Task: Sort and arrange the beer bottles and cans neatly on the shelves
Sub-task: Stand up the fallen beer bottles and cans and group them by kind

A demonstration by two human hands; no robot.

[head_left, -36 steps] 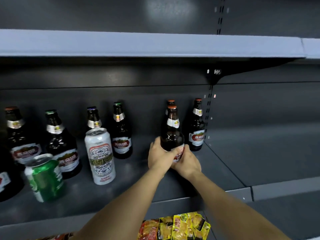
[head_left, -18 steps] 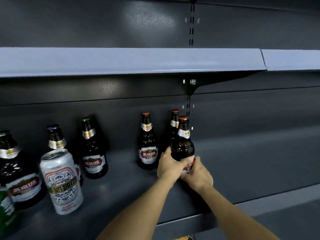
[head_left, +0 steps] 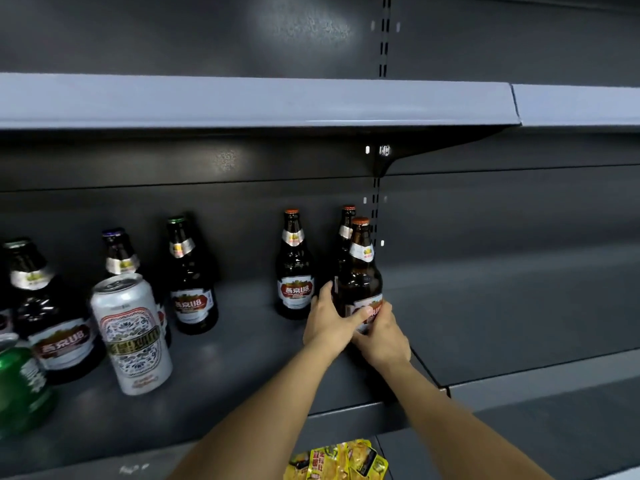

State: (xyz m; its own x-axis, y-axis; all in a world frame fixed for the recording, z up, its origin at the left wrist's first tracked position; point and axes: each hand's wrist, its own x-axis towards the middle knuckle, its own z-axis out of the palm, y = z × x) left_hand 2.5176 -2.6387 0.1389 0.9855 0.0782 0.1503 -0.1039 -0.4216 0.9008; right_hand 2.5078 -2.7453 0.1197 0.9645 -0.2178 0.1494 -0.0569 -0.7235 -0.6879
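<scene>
Left hand (head_left: 327, 323) and right hand (head_left: 382, 337) both grip brown beer bottle (head_left: 360, 271), upright on shelf (head_left: 242, 358). White can (head_left: 131, 334) at 9 o'clock, well apart.

1. We record a dark grey metal shelf (head_left: 242, 368), with a second, lighter shelf board (head_left: 242, 98) above it.
2. At the right end of the shelf stand three orange-capped brown bottles: one held bottle (head_left: 360, 271), one directly behind it (head_left: 346, 230), one just to their left (head_left: 294, 268).
3. Further left stand a green-capped bottle (head_left: 190, 278), a purple-capped bottle (head_left: 119, 252) and another green-capped bottle (head_left: 41, 306).
4. A white can (head_left: 131, 334) and a green can (head_left: 20, 386) stand at the front.
</scene>
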